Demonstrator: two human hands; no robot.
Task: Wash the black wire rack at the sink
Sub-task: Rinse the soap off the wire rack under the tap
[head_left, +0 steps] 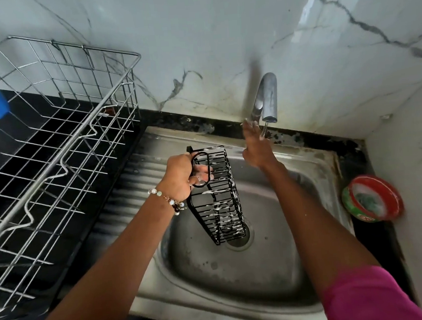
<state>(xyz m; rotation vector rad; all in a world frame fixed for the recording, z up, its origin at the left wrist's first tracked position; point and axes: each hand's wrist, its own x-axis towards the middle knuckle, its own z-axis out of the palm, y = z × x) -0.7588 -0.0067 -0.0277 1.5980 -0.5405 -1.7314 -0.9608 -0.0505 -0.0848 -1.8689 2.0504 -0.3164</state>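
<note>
A white marble-veined wall (pixel 208 35) backs a black countertop (pixel 60 125) on which a large steel wire dish drainer (pixel 53 136) stands left of the stainless sink (pixel 212 272), whose ribbed draining board meets the basin under a grey tap (pixel 266 96) running a thin stream. The left hand (pixel 181 177) is clenched around the upper end loop of the soapy black wire rack (pixel 219 199), which hangs tilted over the basin above the drain, while the right hand (pixel 256 146), fingers straight and grasping nothing, reaches up at the tap's stream. A red and green soap tub (pixel 372 198) sits at the sink's right edge.
</note>
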